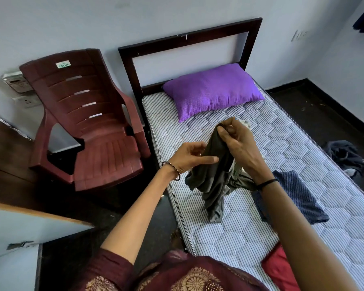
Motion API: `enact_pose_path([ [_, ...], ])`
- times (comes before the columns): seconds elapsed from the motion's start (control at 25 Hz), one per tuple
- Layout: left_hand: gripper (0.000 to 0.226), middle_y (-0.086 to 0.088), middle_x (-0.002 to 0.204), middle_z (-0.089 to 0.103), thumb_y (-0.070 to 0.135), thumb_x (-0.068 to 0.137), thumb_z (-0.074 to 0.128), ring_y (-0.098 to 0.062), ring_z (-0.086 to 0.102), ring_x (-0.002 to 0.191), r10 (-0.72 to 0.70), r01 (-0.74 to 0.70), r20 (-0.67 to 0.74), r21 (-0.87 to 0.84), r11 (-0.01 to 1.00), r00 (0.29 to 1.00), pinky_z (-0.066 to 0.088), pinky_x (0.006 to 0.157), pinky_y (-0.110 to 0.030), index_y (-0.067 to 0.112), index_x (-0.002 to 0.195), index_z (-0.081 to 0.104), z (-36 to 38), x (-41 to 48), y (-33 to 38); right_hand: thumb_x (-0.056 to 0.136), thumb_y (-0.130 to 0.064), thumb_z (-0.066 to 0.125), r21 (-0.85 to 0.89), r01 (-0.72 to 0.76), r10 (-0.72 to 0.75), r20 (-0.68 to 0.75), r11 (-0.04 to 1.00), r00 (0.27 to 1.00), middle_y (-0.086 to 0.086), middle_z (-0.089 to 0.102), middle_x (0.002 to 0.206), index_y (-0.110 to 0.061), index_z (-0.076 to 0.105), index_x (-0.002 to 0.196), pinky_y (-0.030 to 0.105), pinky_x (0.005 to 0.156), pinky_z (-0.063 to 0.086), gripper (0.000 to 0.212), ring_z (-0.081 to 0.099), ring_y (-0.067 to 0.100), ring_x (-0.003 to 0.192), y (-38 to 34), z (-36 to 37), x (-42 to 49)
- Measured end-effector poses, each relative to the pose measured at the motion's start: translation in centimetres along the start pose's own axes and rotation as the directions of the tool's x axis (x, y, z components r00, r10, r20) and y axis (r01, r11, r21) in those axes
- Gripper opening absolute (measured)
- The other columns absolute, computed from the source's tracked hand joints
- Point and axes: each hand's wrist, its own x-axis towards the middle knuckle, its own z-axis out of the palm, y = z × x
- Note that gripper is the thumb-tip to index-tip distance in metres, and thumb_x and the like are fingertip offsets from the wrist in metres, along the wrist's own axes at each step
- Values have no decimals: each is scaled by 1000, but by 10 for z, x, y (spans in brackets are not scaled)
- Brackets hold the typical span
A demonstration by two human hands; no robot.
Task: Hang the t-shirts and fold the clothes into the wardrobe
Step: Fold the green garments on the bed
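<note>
Your right hand (233,139) is up over the bed. Its fingers are curled and pinch the top of a dark green cloth (214,181). The cloth hangs down from that hand in a bunch, and its bottom end rests on the striped mattress (303,143).

Your left hand (187,158) is just beside the cloth, a bit lower. Its pointer finger lies across the front of the cloth and touches it. The other fingers are curled. You cannot tell if this hand has a real hold on the cloth or only touches it.

A blue cloth (292,196) lies flat on the mattress, partly under your right arm. A red cloth (280,267) lies at the near end of the mattress, close to your body. A purple pillow (212,89) sits at the far end, by the dark bed frame (189,34).

A dark red plastic chair (88,122) stands on the floor to the left of the bed. A dark heap (345,156) lies on the floor on the right side of the bed.
</note>
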Motion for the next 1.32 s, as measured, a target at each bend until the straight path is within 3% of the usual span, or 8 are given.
enact_pose_path([
  [0.16,18,-8,90,75,18,79,78,-2,65,76,-54,45,31,234,971,998,50,77,-12,12,96,77,0,-8,-17,97,-29,62,128,3,13,-128,992,992,3,61,80,-11,61,103,38,72,44,20,54,16,77,-1,-11,3],
  [0.32,36,-19,90,70,40,72,68,-22,67,83,-169,158,2,335,929,986,52,90,-46,7,86,74,-3,-14,-42,95,-36,63,153,18,16,-214,988,977,8,59,81,-22,61,96,42,73,43,15,52,21,78,-1,-15,5],
  [0.52,32,-1,67,52,33,82,58,-10,49,68,-208,215,-69,100,972,976,39,76,-28,5,66,56,0,-27,-51,92,-41,64,176,24,26,-278,984,960,6,62,80,-35,64,88,43,75,44,7,53,22,77,-2,-17,6],
  [0.68,54,-7,84,65,62,84,49,-19,59,80,-242,227,-61,-192,955,968,42,86,-34,12,86,70,2,-33,-52,94,-39,63,179,16,40,-301,984,953,1,63,77,-38,65,87,44,75,44,7,53,22,78,-2,-19,8],
  [0.84,38,5,100,71,48,75,74,-14,67,92,-102,100,6,114,988,995,52,88,-32,27,105,68,8,-35,-55,92,-40,64,187,6,56,-322,982,945,4,62,79,-34,64,89,43,74,43,7,51,23,77,-3,-21,11],
  [0.96,34,7,89,70,43,68,65,-14,66,86,-63,132,-155,493,860,986,55,80,-39,33,101,64,13,-34,-63,93,-37,63,185,6,55,-324,983,945,4,61,77,-33,62,89,43,72,43,6,50,23,76,-4,-20,10],
  [1.12,14,-2,79,68,27,81,58,-23,64,81,-25,219,-285,676,704,958,50,72,-34,20,91,64,5,-36,-71,94,-38,62,181,-10,70,-327,983,942,6,58,76,-36,62,87,43,72,41,8,49,23,76,1,-23,8],
  [1.32,19,-3,60,52,18,78,47,-15,49,59,-84,202,-394,269,942,915,40,64,-32,4,68,57,-13,-42,-87,100,-27,59,195,-53,124,-373,979,920,3,59,78,-23,60,94,38,75,43,8,51,20,78,15,-29,6],
])
